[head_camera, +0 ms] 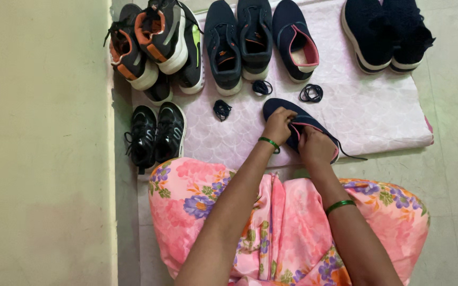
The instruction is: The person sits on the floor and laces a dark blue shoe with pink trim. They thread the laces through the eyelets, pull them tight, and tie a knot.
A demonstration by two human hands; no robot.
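Observation:
A navy shoe with pink lining (pixel 282 108) lies on the pale pink mat (pixel 377 114) just in front of my knees. My left hand (pixel 278 126) grips its upper near the toe. My right hand (pixel 315 146) covers the shoe's opening, fingers closed on the lace area. A thin dark lace end (pixel 352 157) trails from the shoe toward the right. Its matching navy shoe (pixel 295 39) stands at the back of the mat.
Three coiled dark laces (pixel 222 109), (pixel 262 87), (pixel 311 92) lie on the mat. Several other shoes line the back: a navy pair (pixel 238 42), black-and-orange sneakers (pixel 147 45), black knit shoes (pixel 385 32). Small black sneakers (pixel 156 132) sit left. A wall (pixel 41 143) runs along the left.

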